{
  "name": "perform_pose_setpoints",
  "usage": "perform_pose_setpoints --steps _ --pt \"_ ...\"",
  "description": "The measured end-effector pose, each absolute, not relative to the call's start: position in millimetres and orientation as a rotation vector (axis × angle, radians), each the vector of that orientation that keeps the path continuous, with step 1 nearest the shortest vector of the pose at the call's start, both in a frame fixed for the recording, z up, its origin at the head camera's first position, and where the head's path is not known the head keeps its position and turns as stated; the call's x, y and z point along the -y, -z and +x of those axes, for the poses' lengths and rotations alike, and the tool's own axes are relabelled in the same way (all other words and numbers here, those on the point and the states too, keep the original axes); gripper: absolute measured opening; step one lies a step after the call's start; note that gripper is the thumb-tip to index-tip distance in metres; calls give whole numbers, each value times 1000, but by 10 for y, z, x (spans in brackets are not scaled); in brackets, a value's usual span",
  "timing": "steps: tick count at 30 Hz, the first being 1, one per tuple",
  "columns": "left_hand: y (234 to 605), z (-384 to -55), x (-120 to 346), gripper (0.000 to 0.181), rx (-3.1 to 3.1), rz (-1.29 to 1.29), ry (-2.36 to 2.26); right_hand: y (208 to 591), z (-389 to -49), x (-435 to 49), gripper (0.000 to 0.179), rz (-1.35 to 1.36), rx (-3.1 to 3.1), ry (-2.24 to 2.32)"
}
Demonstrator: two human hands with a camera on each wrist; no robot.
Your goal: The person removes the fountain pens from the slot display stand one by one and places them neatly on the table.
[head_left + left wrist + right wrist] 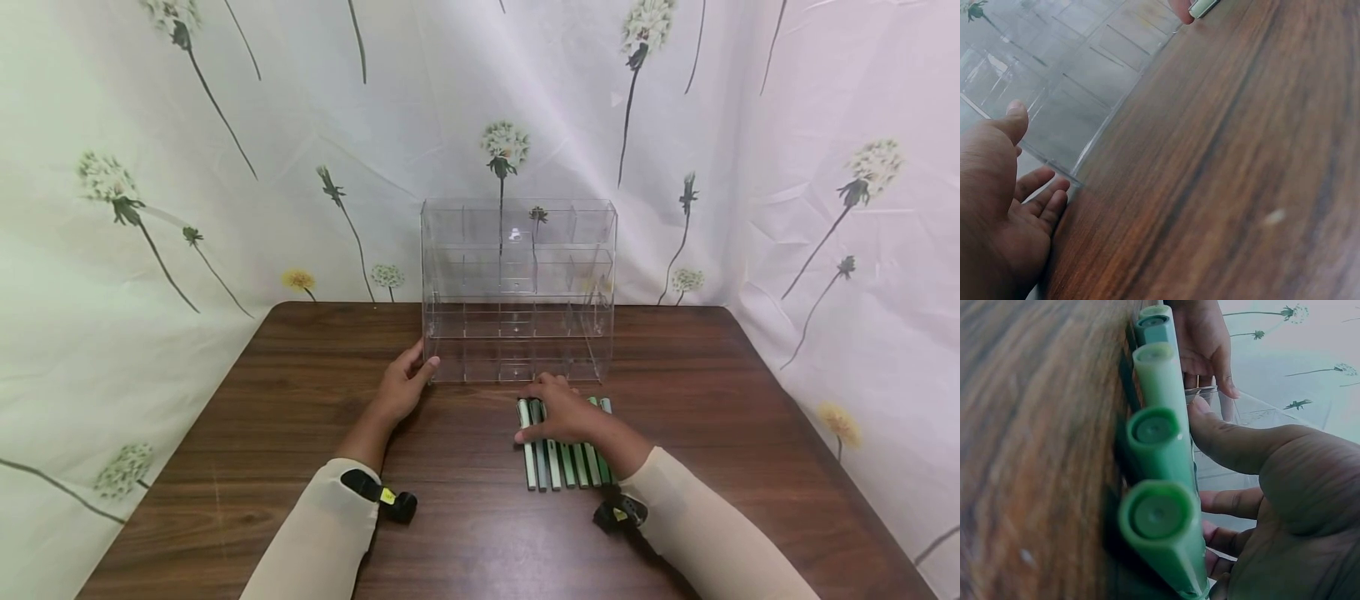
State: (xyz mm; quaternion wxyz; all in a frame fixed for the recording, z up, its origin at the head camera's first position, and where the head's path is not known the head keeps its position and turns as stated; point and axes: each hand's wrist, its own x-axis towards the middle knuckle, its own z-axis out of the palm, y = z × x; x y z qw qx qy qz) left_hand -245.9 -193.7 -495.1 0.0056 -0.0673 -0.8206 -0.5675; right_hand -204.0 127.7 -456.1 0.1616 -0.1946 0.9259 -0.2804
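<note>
A clear plastic organizer (517, 292) with stepped tiers and dividers stands upright on the table. My left hand (403, 385) is at its lower left side, thumb toward the front and fingers along the outer side; in the left wrist view the fingers (1040, 194) look fairly straight by the bottom corner. In front of the organizer lies a row of several green and pale pens (555, 467), side by side. My right hand (564, 412) is over their far half, thumb beside the leftmost pen. The right wrist view shows the thumb (1235, 440) and fingers spread apart beside the pens.
A brown wood-grain table (247, 467) lies under everything. Behind it hangs a white flower-print cloth (442, 117), close to the organizer's back, which also runs along both sides. Each wrist wears a small black camera (403, 507).
</note>
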Motion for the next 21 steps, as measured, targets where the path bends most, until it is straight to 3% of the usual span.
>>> perform_pose_setpoints --steps 10,21 --pt "4959 -2471 1928 68 2554 -229 1777 4567 -2064 -1305 71 -605 -2657 919" --pt "5012 -2505 1912 68 2464 -324 1727 4501 -2046 -1384 78 -588 -2667 947"
